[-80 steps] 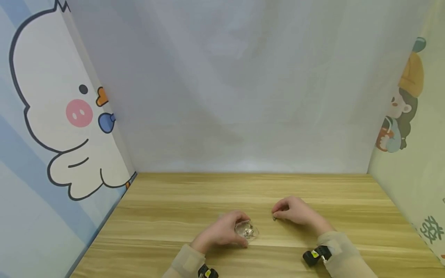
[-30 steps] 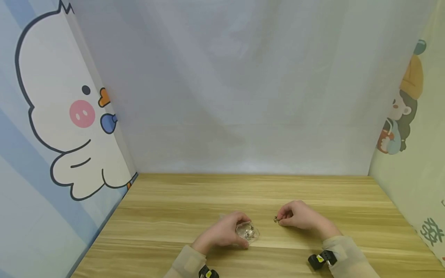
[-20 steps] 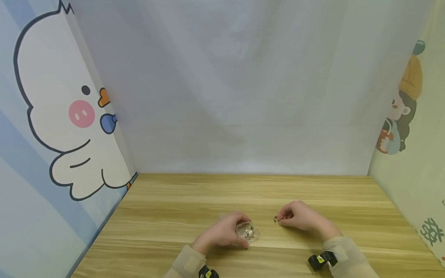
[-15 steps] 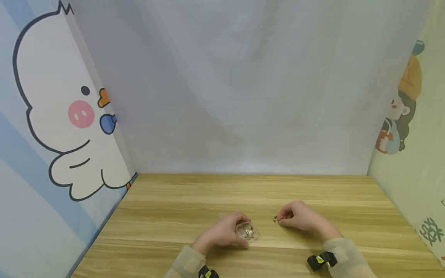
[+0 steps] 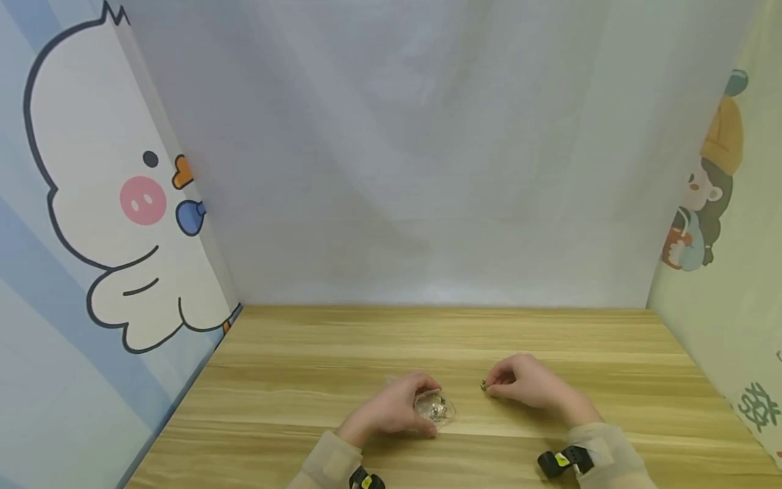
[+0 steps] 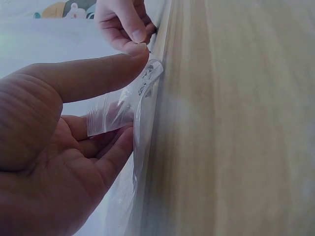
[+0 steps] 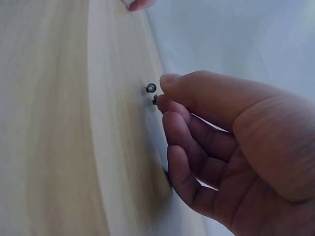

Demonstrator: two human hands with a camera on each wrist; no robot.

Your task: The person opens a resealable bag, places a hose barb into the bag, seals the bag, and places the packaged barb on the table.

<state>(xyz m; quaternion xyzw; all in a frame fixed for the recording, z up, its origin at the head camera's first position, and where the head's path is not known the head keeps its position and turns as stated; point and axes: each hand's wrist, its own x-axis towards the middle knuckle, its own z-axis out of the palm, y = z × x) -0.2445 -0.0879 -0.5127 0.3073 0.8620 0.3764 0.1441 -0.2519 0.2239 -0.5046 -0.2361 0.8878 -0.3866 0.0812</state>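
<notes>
In the head view my left hand holds a clear zip-lock bag with several small metal pieces in it. The left wrist view shows the bag's ridged strip between the thumb and the curled fingers. My right hand is low over the table, fingers loosely curled. Its thumb and index fingertips are right at two tiny metal pieces. One piece has a round dark rim and a pale middle; the other is partly hidden by the index fingertip.
The wood-grain tabletop reaches back to a pale grey curtain. Cartoon-printed panels stand at left and right. Each sleeved wrist carries a small black camera, the right one in fuller view.
Over the last seconds my right hand has shifted slightly right and nearer to me, and a tiny piece has come to lie beside another. My left hand and the bag have stayed nearly still.
</notes>
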